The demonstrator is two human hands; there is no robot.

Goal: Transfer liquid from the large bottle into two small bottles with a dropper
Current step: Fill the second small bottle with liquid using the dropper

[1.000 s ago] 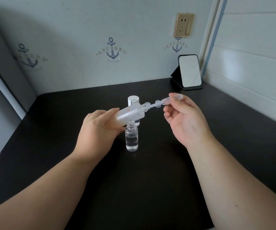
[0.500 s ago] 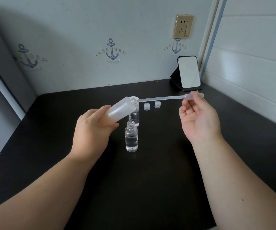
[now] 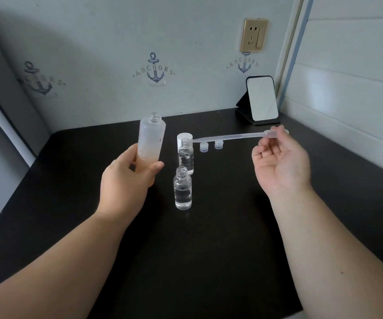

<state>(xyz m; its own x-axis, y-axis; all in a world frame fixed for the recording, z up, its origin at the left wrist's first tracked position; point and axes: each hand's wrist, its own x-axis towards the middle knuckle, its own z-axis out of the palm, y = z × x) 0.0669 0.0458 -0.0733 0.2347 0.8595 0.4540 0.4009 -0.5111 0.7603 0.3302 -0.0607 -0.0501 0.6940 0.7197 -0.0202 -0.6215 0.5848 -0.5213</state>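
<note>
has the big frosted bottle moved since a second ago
Yes. The large bottle was tipped over the small bottles; now the left hand holds it upright, left of them.

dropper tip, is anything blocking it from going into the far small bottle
Nothing visible does. The dropper, held by the right hand, has its tip right at the uncapped mouth of the far small bottle. The white cap stands behind that bottle, and the large bottle is off to the left.
</note>
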